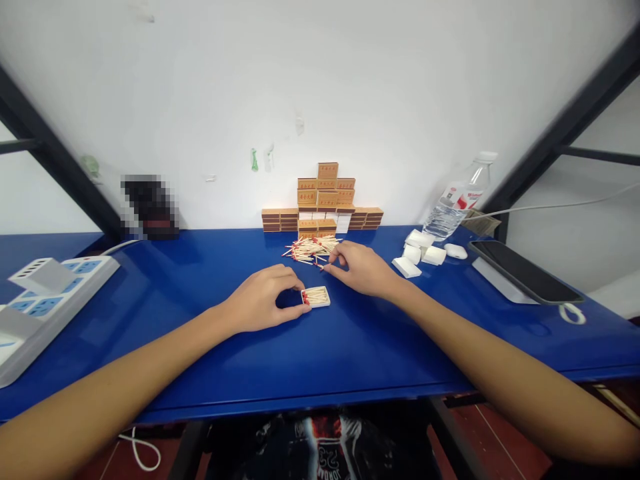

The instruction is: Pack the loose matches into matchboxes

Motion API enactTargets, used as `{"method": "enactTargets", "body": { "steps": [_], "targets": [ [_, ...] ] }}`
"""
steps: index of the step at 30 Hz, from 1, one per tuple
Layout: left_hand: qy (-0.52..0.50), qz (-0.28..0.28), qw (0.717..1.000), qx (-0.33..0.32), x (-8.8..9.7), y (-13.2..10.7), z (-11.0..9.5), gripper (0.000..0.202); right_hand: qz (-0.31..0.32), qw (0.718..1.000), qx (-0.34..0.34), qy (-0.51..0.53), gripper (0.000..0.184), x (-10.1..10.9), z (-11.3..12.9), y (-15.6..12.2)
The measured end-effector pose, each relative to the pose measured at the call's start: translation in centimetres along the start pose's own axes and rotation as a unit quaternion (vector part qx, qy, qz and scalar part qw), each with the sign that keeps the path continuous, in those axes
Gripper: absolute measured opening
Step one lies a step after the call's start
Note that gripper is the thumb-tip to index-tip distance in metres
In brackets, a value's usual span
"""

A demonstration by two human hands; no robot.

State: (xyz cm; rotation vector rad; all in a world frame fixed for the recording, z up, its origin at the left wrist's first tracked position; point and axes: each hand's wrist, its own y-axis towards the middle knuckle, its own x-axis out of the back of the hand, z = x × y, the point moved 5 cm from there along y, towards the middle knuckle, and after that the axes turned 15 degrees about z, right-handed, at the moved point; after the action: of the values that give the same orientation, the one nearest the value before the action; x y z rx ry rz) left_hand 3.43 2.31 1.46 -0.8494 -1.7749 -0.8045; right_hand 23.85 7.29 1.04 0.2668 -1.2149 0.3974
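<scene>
A small white matchbox tray (317, 297) holding red-tipped matches lies on the blue table (200, 333). My left hand (265, 298) curls round the tray's left end, thumb and fingers pinching it. My right hand (361, 269) is just behind the tray, its fingertips pinched on a match at the near edge of a loose pile of matches (311, 249). A stack of brown matchboxes (323, 200) stands against the wall behind the pile.
Several white inner trays (417, 253) lie to the right, beside a tilted plastic water bottle (457, 203) and a white earbud case (455, 251). A dark phone (525, 272) rests at the far right. A white power strip (45, 293) sits at the left.
</scene>
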Motion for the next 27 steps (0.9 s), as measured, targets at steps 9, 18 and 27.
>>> {"method": "enactTargets", "body": {
  "steps": [9, 18, 27],
  "targets": [
    [0.025, -0.007, 1.000, 0.010, 0.55, -0.09, 0.46, 0.026, 0.091, 0.996, 0.008, -0.024, 0.016, -0.49, -1.02, -0.02],
    [0.017, -0.001, 1.000, 0.010, 0.23, -0.02, 0.20, 0.025, 0.085, 0.990, 0.110, 0.004, 0.011, 0.02, -0.51, -0.20],
    [0.020, -0.007, 1.000, 0.008, 0.20, -0.08, 0.30, 0.026, 0.107, 0.989, 0.096, 0.017, 0.015, -0.26, -0.42, -0.25]
  ]
}}
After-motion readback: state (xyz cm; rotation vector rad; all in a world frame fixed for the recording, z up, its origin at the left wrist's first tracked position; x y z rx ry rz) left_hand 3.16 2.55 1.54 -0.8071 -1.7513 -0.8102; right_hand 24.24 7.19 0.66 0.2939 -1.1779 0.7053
